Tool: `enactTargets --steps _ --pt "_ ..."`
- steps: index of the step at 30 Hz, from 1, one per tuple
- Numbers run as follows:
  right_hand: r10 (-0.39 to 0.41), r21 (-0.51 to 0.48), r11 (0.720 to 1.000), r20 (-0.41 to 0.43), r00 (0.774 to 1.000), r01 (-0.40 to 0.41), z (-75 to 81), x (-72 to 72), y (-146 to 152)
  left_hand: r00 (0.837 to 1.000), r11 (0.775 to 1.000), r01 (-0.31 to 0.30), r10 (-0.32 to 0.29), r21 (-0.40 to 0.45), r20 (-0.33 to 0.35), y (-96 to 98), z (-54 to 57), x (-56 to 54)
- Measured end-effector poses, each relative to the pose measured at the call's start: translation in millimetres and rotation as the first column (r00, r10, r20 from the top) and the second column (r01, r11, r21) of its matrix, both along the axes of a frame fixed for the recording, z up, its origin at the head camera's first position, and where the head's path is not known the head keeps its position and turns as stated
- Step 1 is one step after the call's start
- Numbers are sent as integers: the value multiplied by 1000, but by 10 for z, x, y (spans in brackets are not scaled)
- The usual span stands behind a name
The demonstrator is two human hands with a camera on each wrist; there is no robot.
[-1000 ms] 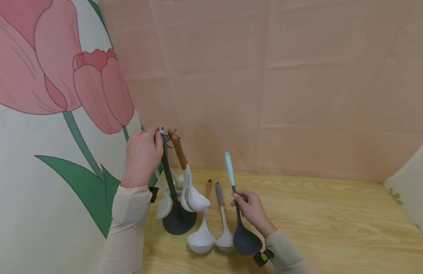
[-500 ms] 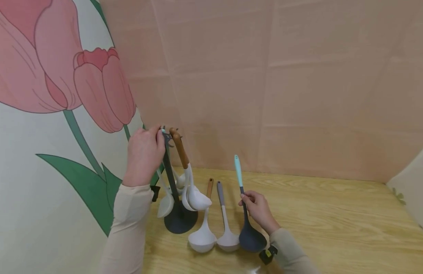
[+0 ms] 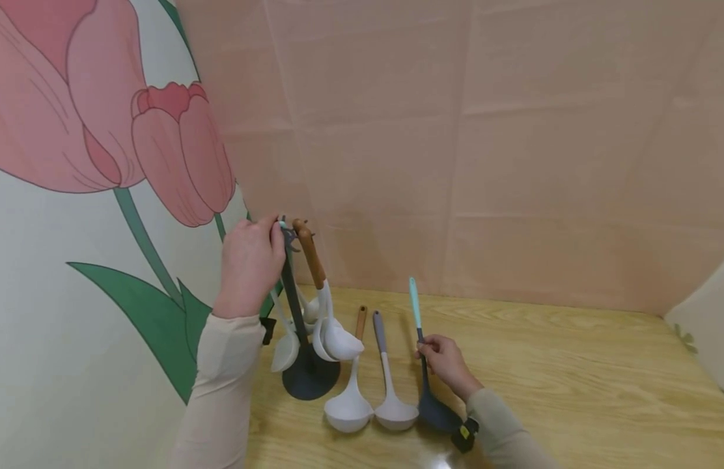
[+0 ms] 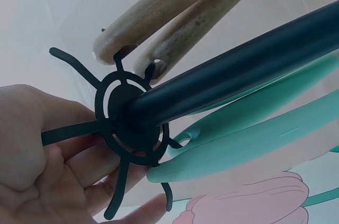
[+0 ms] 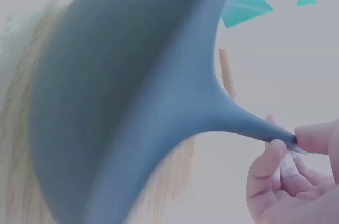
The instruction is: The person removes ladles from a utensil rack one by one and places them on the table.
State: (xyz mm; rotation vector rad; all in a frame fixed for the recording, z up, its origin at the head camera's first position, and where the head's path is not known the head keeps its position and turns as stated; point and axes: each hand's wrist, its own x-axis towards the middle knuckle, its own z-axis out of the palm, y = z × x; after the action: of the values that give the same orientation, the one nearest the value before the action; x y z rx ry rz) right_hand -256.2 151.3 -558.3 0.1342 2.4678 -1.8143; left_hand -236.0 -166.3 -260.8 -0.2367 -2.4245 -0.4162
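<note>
My left hand (image 3: 250,267) holds the hook-topped end of a dark utensil rack (image 3: 292,299). In the left wrist view its fingers curl behind the hook ring (image 4: 132,155), and one hook crosses the palm. Two wooden handles (image 4: 159,15) and turquoise handles (image 4: 238,150) hang from the hooks. My right hand (image 3: 450,365) pinches the dark shaft of a ladle with a dark blue bowl (image 3: 437,412) and a turquoise grip (image 3: 415,303). The bowl is low over the table, right of a white ladle with a grey handle (image 3: 396,413). That bowl fills much of the right wrist view.
A white ladle with a wooden handle (image 3: 348,412) lies left of the grey-handled one. White ladle bowls (image 3: 342,343) hang around the pole above the round rack base (image 3: 310,384). A tulip-printed wall (image 3: 133,293) stands close on the left, and a pinkish cloth (image 3: 514,163) behind.
My right hand has moved right and slightly down with the dark blue ladle, whose bowl no longer overlaps the grey-handled ladle as before. The left hand keeps its place at the rack top.
</note>
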Motion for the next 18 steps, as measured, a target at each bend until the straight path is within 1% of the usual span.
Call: enactTargets --steps 6,14,18 --pt "25 16 1000 13 1000 -25 -47 -3 57 1000 1000 0 0 2 -2 -3 -3 -3" --pt "53 82 995 25 998 -55 -49 -22 107 1000 1000 -1 1 5 13 -2 -7 -6" --pt "62 106 992 13 998 -63 -69 -34 128 1000 1000 -3 3 7 10 -3 -5 -2"
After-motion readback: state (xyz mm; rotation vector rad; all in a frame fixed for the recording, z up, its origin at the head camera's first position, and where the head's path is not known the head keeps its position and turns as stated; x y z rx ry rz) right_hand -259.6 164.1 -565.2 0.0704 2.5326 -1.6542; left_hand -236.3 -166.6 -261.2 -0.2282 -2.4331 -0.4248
